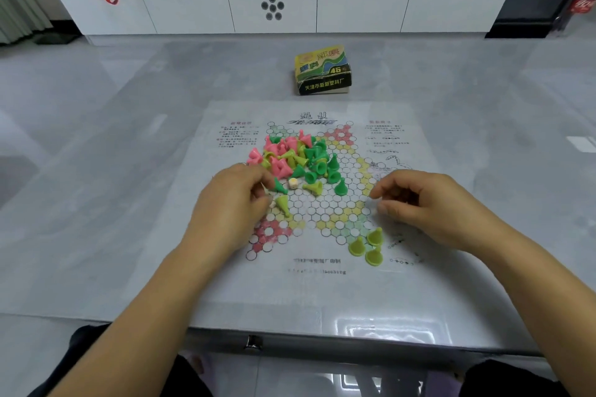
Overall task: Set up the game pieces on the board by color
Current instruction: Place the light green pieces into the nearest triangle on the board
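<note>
A paper game board (322,274) printed with a star of white circles lies flat on the grey table. A mixed pile of pink, green and yellow-green cone pieces (295,155) covers its upper left part. Three yellow-green cones (369,246) stand together at the star's lower right tip. My left hand (230,203) rests on the board's left side, fingers closed on a yellow-green cone (283,203) with a dark green cone (280,186) just above it. My right hand (425,203) hovers over the board's right side, fingers curled and apart, holding nothing. A small white die (293,183) lies by the pile.
The yellow and green game box (322,71) sits on the table beyond the board. A white cabinet (274,6) with cluttered top stands across the floor. A cola bottle (580,3) is at the far right. The table's front edge (290,337) runs close to my knees.
</note>
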The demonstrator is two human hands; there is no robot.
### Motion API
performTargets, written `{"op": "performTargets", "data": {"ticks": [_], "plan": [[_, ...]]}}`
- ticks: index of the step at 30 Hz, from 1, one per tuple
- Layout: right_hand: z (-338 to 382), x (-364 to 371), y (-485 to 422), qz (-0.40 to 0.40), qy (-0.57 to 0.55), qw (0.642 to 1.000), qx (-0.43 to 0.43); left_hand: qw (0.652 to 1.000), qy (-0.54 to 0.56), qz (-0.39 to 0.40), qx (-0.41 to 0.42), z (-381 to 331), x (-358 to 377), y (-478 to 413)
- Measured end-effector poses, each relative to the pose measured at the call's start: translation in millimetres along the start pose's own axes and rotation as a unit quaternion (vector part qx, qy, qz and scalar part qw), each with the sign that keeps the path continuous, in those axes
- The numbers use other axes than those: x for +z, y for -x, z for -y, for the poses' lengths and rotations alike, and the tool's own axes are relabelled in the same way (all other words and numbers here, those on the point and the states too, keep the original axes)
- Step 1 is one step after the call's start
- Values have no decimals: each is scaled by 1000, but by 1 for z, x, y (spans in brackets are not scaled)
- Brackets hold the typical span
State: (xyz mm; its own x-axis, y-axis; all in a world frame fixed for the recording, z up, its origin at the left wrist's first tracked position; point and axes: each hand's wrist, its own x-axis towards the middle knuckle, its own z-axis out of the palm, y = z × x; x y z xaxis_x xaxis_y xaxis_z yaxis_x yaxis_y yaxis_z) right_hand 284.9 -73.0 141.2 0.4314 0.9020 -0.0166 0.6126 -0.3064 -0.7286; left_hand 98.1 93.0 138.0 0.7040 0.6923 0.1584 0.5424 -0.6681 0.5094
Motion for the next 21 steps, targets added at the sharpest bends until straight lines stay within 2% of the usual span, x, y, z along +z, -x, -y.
{"op": "performTargets", "data": {"ticks": [8, 14, 21], "plan": [[14, 17, -25, -64, 84, 991, -83, 997, -21, 53, 42, -6, 9, 3], [18, 31, -47, -47, 154, 979, -127, 997, -19, 61, 50, -8, 8, 1], [33, 43, -61, -82, 161, 975, -127, 995, 35, 60, 77, -9, 9, 6]]}}
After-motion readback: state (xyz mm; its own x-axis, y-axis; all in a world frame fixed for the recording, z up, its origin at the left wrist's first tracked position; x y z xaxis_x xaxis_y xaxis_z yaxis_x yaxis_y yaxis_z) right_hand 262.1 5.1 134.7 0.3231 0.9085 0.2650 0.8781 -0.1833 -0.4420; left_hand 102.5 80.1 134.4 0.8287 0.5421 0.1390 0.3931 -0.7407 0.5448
